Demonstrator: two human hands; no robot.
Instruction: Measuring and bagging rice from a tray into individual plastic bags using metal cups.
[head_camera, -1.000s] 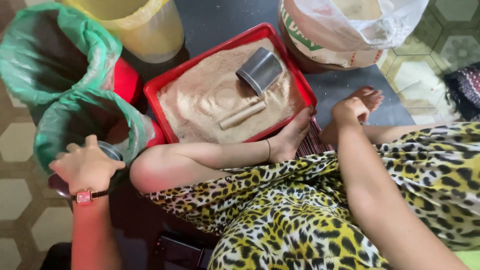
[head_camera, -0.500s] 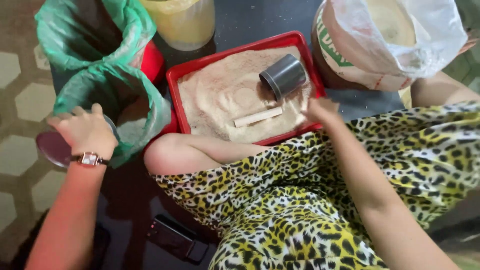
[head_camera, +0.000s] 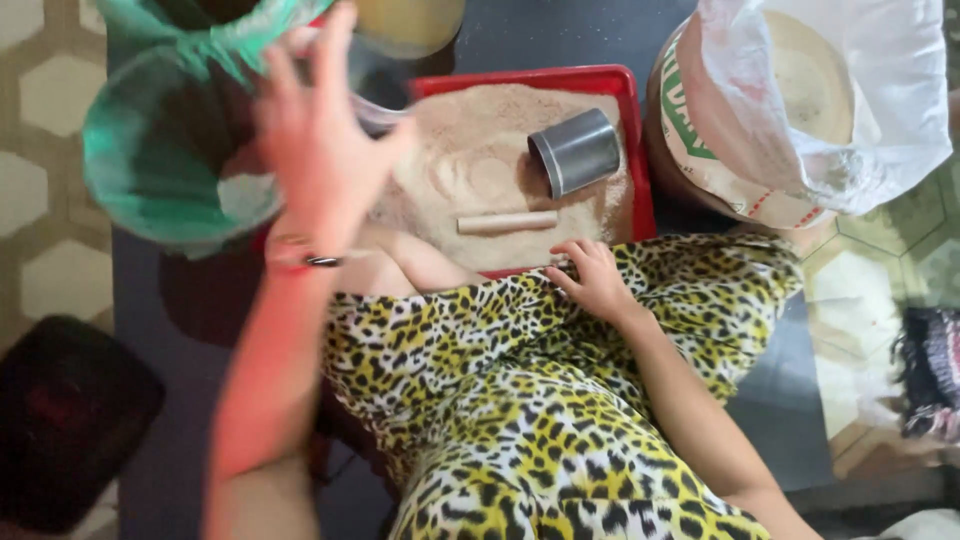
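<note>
My left hand (head_camera: 320, 140) is raised and blurred over the gap between a green plastic bag (head_camera: 150, 170) and a red tray (head_camera: 640, 150). A pale, see-through shape shows by its fingers; I cannot tell if the hand grips it. The wrist wears a red watch (head_camera: 300, 255). My right hand (head_camera: 595, 275) rests on the leopard-print cloth (head_camera: 520, 400) at the tray's near edge, fingers loosely curled, holding nothing. The tray is filled with tan powder. A grey metal cup (head_camera: 575, 152) lies on its side in it, and a short wooden stick (head_camera: 507, 222) lies nearby.
A large white sack (head_camera: 800, 110) with powder inside stands right of the tray. A yellow container (head_camera: 410, 20) is at the top edge. A dark object (head_camera: 70, 420) sits on the floor at bottom left. Hexagon floor tiles show at both sides.
My left hand has lifted from beside the green bag and swung up toward the tray. My right hand has drawn back from the tray edge onto the cloth. The view shifted.
</note>
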